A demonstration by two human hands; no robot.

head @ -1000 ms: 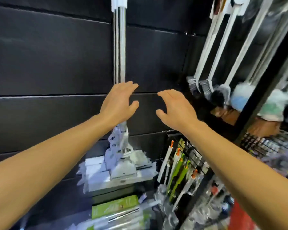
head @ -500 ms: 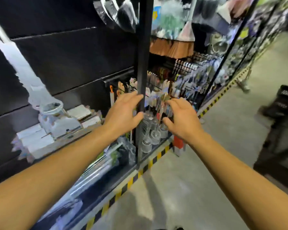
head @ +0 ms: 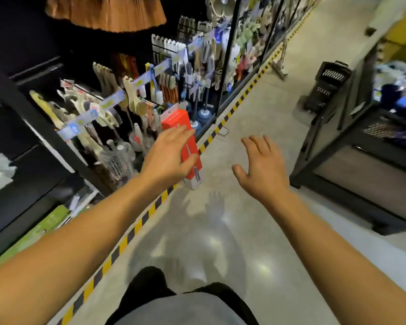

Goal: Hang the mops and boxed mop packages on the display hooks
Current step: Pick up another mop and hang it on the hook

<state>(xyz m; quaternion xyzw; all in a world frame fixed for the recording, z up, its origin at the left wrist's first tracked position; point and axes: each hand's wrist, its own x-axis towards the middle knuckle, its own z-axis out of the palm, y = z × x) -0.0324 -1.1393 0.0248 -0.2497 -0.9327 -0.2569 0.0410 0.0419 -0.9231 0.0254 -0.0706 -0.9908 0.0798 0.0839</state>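
Both arms reach out over the aisle floor (head: 256, 106), and neither hand holds anything. The left hand (head: 168, 158) has its fingers spread and nearly straight, palm down, hovering in front of a tall red boxed mop package (head: 182, 124) that stands upright on the floor at the foot of the display rack (head: 227, 55). From here I cannot tell whether the fingers touch the box or merely pass before it. The right hand (head: 261, 168), at about three o'clock from the left one, hangs loose with relaxed fingers over bare concrete.

A yellow-and-black hazard strip (head: 242, 96) runs along the rack's base toward one o'clock. Brushes (head: 131, 95) and plungers (head: 203, 111) hang and stand on the rack at eleven o'clock of the box. A brown broom head (head: 108, 12) hangs at the top. A black basket (head: 326, 86) sits on the floor at two o'clock.
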